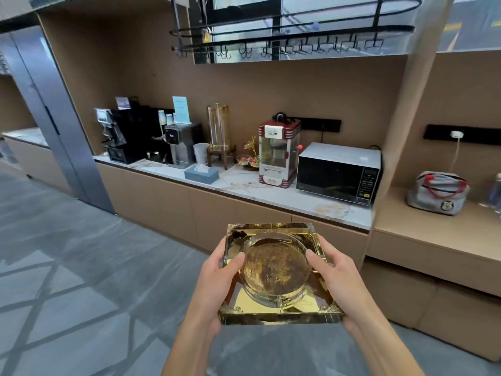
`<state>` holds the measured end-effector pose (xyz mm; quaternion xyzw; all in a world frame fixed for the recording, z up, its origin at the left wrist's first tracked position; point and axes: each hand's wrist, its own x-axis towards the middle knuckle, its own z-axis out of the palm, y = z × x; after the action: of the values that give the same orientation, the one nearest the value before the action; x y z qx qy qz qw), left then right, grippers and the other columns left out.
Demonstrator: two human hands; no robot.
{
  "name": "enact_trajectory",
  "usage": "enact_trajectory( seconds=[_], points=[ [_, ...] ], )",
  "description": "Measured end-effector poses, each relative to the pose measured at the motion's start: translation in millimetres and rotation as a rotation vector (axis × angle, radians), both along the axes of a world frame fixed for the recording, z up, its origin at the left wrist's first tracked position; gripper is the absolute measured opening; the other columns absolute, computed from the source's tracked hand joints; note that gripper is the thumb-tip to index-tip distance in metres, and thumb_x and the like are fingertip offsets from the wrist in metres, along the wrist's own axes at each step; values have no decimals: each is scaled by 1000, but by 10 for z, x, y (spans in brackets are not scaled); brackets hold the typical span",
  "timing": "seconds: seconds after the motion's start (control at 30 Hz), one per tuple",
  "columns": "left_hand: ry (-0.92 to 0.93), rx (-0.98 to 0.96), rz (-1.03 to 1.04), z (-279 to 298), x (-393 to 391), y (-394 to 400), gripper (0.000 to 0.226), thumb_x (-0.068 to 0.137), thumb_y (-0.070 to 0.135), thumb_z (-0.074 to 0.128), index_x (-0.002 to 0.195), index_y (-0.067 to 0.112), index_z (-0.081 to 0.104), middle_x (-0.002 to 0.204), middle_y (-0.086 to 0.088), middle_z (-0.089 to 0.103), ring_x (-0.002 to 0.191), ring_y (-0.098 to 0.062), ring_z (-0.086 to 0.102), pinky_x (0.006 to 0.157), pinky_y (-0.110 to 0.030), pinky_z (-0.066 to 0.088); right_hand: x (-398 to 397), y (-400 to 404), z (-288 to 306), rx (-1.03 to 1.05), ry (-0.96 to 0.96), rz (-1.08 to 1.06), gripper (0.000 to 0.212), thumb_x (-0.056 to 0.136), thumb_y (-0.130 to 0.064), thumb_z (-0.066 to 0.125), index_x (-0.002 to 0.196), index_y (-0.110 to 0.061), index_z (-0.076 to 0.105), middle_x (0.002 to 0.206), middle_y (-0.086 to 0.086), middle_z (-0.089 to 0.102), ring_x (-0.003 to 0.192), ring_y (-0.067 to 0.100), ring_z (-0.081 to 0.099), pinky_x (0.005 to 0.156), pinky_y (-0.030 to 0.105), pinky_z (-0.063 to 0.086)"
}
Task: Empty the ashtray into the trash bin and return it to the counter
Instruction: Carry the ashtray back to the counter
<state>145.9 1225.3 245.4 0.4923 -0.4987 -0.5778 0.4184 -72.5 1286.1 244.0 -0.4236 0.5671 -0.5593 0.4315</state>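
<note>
Well short of the table (244, 185), both hands, left hand (217, 278) and right hand (336, 275), hold the square ashtray (276, 272) level, fingers (315, 260) gripping opposite sides.

I can't read any text from here. The blue sign (180, 109) on the water dispenser (181, 144), its small lit display, the popcorn machine (278, 151) badge and the microwave (338, 173) panel are all too blurred.
</note>
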Motion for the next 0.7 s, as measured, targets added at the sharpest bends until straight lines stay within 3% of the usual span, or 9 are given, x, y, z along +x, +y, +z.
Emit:
enact_trajectory(
  seconds=[0.1, 0.17, 0.33, 0.43, 0.47, 0.5, 0.57, 0.63, 0.7],
  points=[
    [28, -18, -9, 99, -138, -481, 38, 102, 27, 60, 98, 64, 60, 81, 45, 71, 82, 17, 68, 62, -8, 54, -146, -566, 42, -3, 18, 16, 44, 105, -24, 56, 100, -67, 63, 98, -37, 75, 94, -7, 73, 71, 13, 58],
    [72, -28, -9, 151, -217, -784, 49, 102, 23, 60, 85, 68, 65, 82, 40, 74, 76, 20, 69, 53, -3, 51, -233, -896, 92, 2, 34, 29, 51, 105, -26, 55, 91, -74, 64, 95, -42, 73, 95, -8, 72, 75, 16, 59],
    [101, -13, 20, 213, -336, -1417, 55, 103, 21, 59, 79, 70, 68, 90, 27, 80, 82, 4, 76, 57, -16, 59, -376, -1600, 165, 8, 59, 19, 51, 104, -28, 58, 92, -78, 62, 99, -36, 75, 99, 4, 73, 74, 21, 62],
    [84, -11, 32, 229, -376, -1784, 46, 102, 21, 60, 89, 65, 66, 93, 27, 80, 85, 4, 76, 68, -22, 62, -394, -1968, 204, 30, 73, 11, 40, 104, -29, 58, 108, -68, 60, 86, -35, 76, 112, 31, 66, 90, 48, 60],
    [90, -4, 42, 226, -378, -1908, 42, 102, 22, 60, 96, 63, 64, 93, 26, 80, 85, 2, 77, 71, -25, 63, -398, -2099, 209, 20, 69, 9, 40, 104, -28, 58, 107, -67, 59, 81, -40, 73, 110, 17, 68, 83, 39, 63],
    [94, 2, 54, 221, -376, -2030, 39, 102, 22, 60, 105, 61, 61, 91, 27, 80, 80, 5, 76, 68, -24, 62, -399, -2236, 207, 7, 65, 9, 41, 104, -26, 58, 104, -67, 58, 79, -46, 70, 99, -7, 70, 70, 20, 62],
    [78, 6, 77, 210, -354, -2279, 42, 102, 26, 61, 128, 58, 51, 90, 32, 76, 70, 12, 71, 56, -16, 56, -382, -2497, 203, 9, 43, 10, 41, 104, -23, 58, 109, -63, 52, 76, -53, 64, 75, -30, 62, 55, -1, 47],
    [73, 25, 105, 221, -340, -2542, 48, 101, 29, 62, 141, 52, 48, 105, 26, 73, 79, 7, 69, 64, -23, 57, -353, -2787, 173, 31, 26, 7, 40, 103, -24, 59, 126, -56, 50, 79, -51, 66, 74, -28, 63, 54, -1, 47],
    [94, 53, 102, 205, -315, -2837, 41, 101, 28, 62, 129, 57, 55, 103, 18, 77, 89, -12, 77, 80, -45, 63, -315, -3117, 117, 35, 9, 6, 50, 101, -28, 62, 146, -44, 47, 96, -43, 70, 83, -18, 70, 64, 8, 56]
  ],
)
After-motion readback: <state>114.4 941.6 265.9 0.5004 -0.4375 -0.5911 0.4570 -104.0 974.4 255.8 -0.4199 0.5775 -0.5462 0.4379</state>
